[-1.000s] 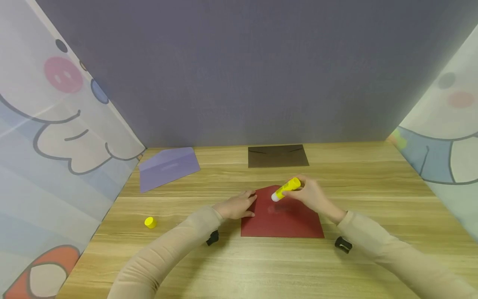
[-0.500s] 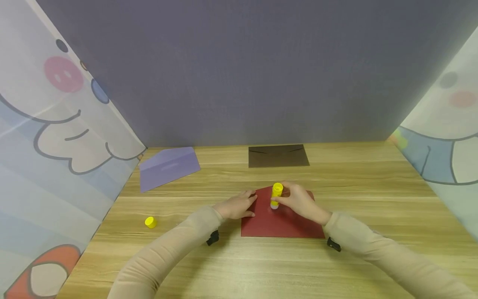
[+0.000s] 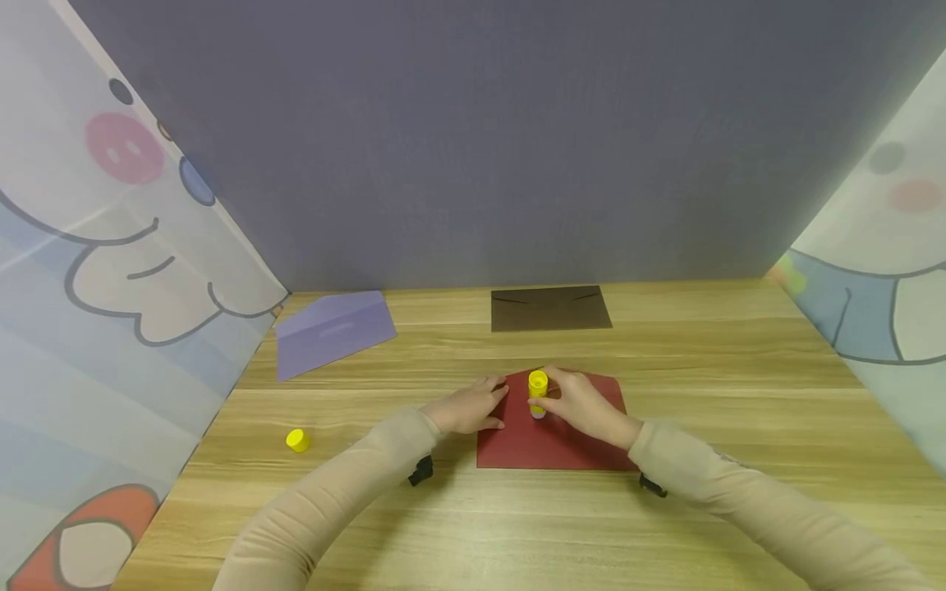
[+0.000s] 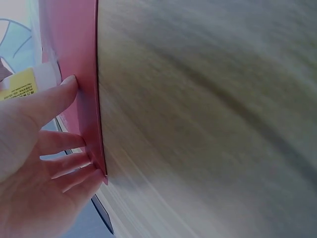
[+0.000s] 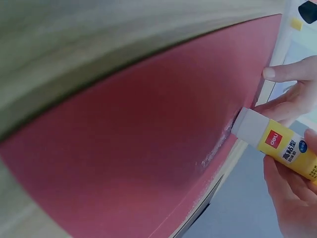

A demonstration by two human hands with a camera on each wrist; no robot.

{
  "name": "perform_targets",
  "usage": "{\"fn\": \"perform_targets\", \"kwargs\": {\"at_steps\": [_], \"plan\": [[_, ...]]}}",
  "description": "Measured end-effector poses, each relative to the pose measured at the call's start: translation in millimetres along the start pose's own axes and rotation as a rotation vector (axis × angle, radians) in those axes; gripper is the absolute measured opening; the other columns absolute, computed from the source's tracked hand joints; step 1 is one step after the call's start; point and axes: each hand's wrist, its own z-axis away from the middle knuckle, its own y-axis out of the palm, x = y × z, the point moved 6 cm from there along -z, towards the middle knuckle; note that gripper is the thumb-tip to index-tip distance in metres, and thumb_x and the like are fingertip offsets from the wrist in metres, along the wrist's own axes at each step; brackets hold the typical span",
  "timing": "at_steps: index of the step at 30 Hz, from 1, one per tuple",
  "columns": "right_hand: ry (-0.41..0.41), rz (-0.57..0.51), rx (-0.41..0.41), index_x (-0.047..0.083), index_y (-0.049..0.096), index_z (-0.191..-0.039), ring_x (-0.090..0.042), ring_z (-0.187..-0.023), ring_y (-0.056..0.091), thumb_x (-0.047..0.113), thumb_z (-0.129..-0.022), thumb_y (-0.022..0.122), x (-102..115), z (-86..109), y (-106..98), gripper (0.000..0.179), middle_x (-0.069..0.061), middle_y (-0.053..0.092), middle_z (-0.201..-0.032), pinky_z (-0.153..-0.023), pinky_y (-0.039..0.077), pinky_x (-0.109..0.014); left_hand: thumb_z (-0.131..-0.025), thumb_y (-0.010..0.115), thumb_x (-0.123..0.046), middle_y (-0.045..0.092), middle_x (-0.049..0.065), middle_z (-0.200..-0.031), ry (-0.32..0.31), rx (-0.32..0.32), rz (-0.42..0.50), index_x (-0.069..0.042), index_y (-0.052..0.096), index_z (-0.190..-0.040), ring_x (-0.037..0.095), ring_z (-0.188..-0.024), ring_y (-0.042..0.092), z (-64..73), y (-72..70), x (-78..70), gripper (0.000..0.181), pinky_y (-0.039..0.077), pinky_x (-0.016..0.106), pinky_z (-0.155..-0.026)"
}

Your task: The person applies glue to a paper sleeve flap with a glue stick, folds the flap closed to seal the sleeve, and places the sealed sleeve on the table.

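Note:
A red envelope [image 3: 569,447] lies flat on the wooden table, its flap side away from me. My left hand [image 3: 469,408] rests with spread fingers on its left edge; in the left wrist view the fingertips [image 4: 72,82] press that edge. My right hand [image 3: 587,404] grips a yellow glue stick [image 3: 537,390] upright, white end down on the envelope. In the right wrist view the glue stick [image 5: 287,144] meets the red paper, and a whitish glue streak [image 5: 215,148] runs beside its tip.
The yellow glue cap [image 3: 298,440] stands at the left. A purple envelope [image 3: 332,332] with a raised flap lies at the back left, and a dark brown envelope [image 3: 550,310] at the back middle. A grey panel [image 3: 517,164] rises behind the table.
My right hand has brought the glue stick leftward and down onto the red envelope, turning it from tilted to upright. My left hand has stayed in place.

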Motion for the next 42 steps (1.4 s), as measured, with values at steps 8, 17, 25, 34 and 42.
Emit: {"fn": "perform_targets", "kwargs": {"at_steps": [8,17,25,34,42], "plan": [[-0.043,0.075,-0.026,0.006,0.055,-0.094,-0.017,-0.078,0.062,0.012,-0.075,0.07,2,3.6,-1,0.025,-0.001,0.061,-0.084,-0.068,0.053,-0.027,-0.087,0.055,-0.031,0.026,0.019,-0.139,0.001,0.003,-0.006,0.005,0.036,-0.132,0.029,-0.128,0.027,0.3,-1.1,-0.7,0.061,0.029,0.033,-0.103],[-0.057,0.077,-0.033,0.005,0.055,-0.092,-0.022,-0.078,0.063,0.011,-0.075,0.07,-3,7.7,-5,0.023,-0.002,0.061,-0.082,-0.067,0.053,-0.029,-0.087,0.055,-0.031,0.026,0.02,-0.139,0.006,0.003,-0.006,0.005,0.035,-0.132,0.03,-0.128,0.026,0.4,-1.3,-1.7,0.061,0.028,0.033,-0.104],[-0.047,0.098,-0.075,0.003,0.056,-0.09,-0.022,-0.076,0.064,0.009,-0.074,0.07,-11,15.4,-16,0.023,-0.003,0.061,-0.079,-0.065,0.053,-0.027,-0.087,0.054,-0.031,0.024,0.021,-0.14,0.002,0.014,0.004,0.006,0.034,-0.132,0.03,-0.129,0.024,0.8,-1.2,-2.0,0.061,0.026,0.034,-0.105],[-0.052,0.074,-0.07,-0.002,0.054,-0.094,-0.026,-0.077,0.064,0.006,-0.076,0.068,-19,23.2,-24,0.024,-0.007,0.062,-0.081,-0.065,0.053,-0.026,-0.087,0.053,-0.032,0.024,0.02,-0.14,0.007,0.01,-0.018,0.005,0.034,-0.133,0.03,-0.129,0.023,-0.5,0.2,-0.9,0.062,0.025,0.034,-0.105],[-0.031,0.106,-0.053,0.001,0.055,-0.092,-0.022,-0.076,0.063,0.008,-0.075,0.069,-23,26.6,-30,0.023,-0.002,0.061,-0.079,-0.064,0.053,-0.026,-0.088,0.053,-0.032,0.023,0.019,-0.141,-0.001,0.018,-0.02,0.004,0.033,-0.134,0.03,-0.13,0.022,0.2,1.5,-0.7,0.062,0.025,0.033,-0.105]]}}
